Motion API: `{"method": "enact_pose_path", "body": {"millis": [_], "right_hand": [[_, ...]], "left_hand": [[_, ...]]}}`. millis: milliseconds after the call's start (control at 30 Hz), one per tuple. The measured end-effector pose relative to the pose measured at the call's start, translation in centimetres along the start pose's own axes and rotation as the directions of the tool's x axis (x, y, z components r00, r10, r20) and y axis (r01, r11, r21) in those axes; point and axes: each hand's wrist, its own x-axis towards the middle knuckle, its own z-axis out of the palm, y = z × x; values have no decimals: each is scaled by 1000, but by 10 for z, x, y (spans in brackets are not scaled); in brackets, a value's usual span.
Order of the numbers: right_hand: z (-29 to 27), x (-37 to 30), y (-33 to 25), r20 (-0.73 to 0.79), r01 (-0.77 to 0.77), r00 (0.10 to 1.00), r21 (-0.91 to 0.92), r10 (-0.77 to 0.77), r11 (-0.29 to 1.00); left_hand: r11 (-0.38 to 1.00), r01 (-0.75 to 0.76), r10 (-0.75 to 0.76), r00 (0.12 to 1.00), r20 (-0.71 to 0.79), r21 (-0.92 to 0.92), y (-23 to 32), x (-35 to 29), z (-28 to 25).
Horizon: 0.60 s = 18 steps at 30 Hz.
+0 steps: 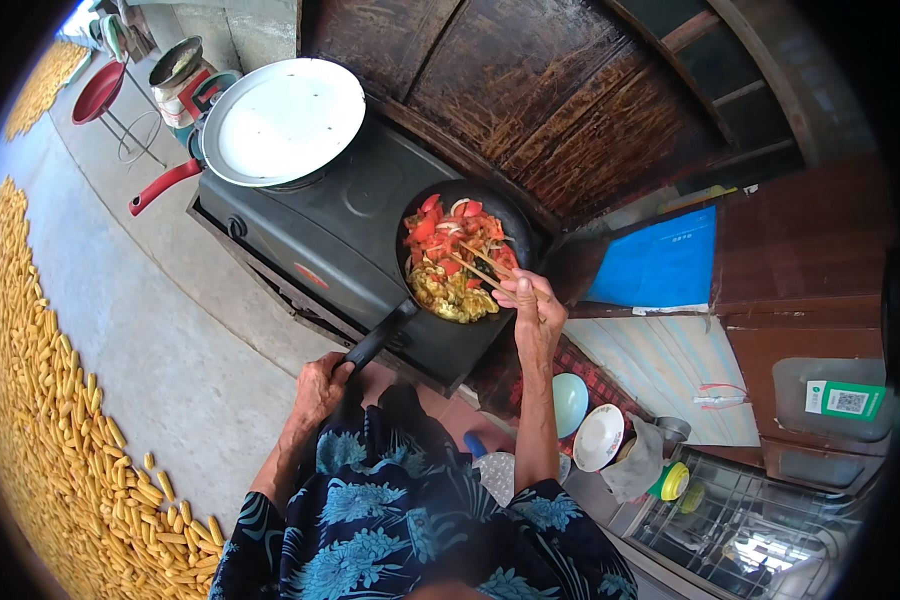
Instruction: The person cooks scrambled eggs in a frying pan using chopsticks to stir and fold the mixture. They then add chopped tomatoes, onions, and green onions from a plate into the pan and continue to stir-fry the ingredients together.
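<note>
A dark frying pan [518,228] sits on the right side of the black stove [345,262]. In it, red tomato pieces [440,232] with some pale slices lie toward the far side, and yellow-brown cooked egg [452,294] lies nearer to me. My left hand [320,386] is closed around the end of the pan's black handle [380,335]. Over the pan's right edge, my right hand [532,303] grips a pair of wooden chopsticks [484,262], their tips among the food where tomato and egg meet.
A wide white lid or pan [285,122] with a red handle [165,187] covers the stove's left part. Corn cobs [100,470] spread over the floor at left. Bowls [598,437] and a plastic bag [638,462] stand at lower right, beside a wooden cabinet [800,260].
</note>
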Motion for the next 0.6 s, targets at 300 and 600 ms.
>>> {"method": "enact_pose_path", "body": {"millis": [300,600], "right_hand": [[-44,7,21,-123,5,992,-209,-31,978],[-17,3,35,-102,-41,994,-26,38,999]], "left_hand": [[998,68,-68,998,17,-3,-1,1,3],[997,71,-71,997,31,14,5,1,-1]]}}
